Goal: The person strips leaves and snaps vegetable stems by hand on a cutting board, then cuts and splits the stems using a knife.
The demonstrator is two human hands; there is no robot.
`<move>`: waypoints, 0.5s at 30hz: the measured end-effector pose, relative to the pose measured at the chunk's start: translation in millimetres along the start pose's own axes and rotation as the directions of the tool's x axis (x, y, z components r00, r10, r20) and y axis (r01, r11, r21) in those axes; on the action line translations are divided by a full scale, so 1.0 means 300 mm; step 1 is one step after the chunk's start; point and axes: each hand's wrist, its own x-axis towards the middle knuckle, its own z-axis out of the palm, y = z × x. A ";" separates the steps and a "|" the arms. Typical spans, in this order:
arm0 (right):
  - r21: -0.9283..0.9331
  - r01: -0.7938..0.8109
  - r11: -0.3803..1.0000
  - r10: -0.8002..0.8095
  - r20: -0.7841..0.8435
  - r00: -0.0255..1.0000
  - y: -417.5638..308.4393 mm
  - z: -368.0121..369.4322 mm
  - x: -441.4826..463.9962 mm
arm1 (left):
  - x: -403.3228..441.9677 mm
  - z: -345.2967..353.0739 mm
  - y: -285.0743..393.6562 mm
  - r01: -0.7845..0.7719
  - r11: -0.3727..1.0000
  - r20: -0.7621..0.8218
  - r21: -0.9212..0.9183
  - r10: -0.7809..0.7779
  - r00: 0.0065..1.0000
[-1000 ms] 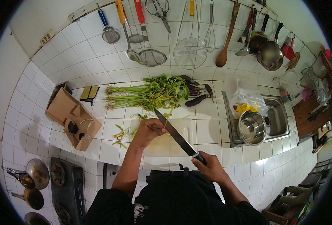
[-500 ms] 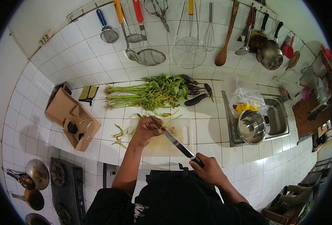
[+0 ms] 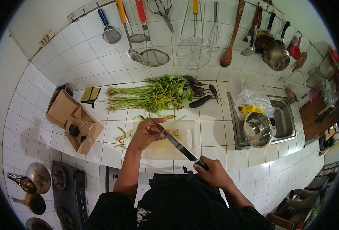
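Note:
My right hand (image 3: 213, 173) grips the black handle of a kitchen knife (image 3: 182, 148). Its long blade points up and left over a white cutting board (image 3: 193, 151). At the far end of the blade is my left hand (image 3: 147, 134), its fingers curled close around the steel. A thin green stem (image 3: 176, 122) runs out from these fingertips past the blade; the exact grip is partly hidden. Loose green scraps (image 3: 122, 135) lie left of the board. Behind it rests a heap of leafy greens (image 3: 154, 94) with long stems, beside several dark purple eggplants (image 3: 200, 101).
An open cardboard box (image 3: 90, 134) stands on the left of the tiled counter, near a green-and-black sponge (image 3: 90, 95). On the right, a steel pot (image 3: 257, 129) and a plastic bag (image 3: 252, 98) sit at the sink (image 3: 285, 119). A stove (image 3: 70, 191) is lower left.
My left hand has shifted very slightly at the blade's far end, and the stem at its fingertips lies at a slightly different angle. My right hand has hardly moved.

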 end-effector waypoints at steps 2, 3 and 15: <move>-0.039 0.028 0.999 -0.029 -0.005 1.000 0.007 0.002 0.004 | -0.003 -0.012 -0.008 0.024 1.000 0.014 0.012 -0.024 1.000; -0.040 0.028 0.999 -0.028 -0.005 1.000 0.014 0.005 0.006 | -0.005 -0.012 -0.011 0.024 1.000 0.014 0.011 -0.024 1.000; -0.063 -0.019 0.998 0.020 0.018 1.000 0.005 -0.013 0.001 | -0.018 0.021 0.028 0.047 0.996 0.057 -0.077 -0.043 0.997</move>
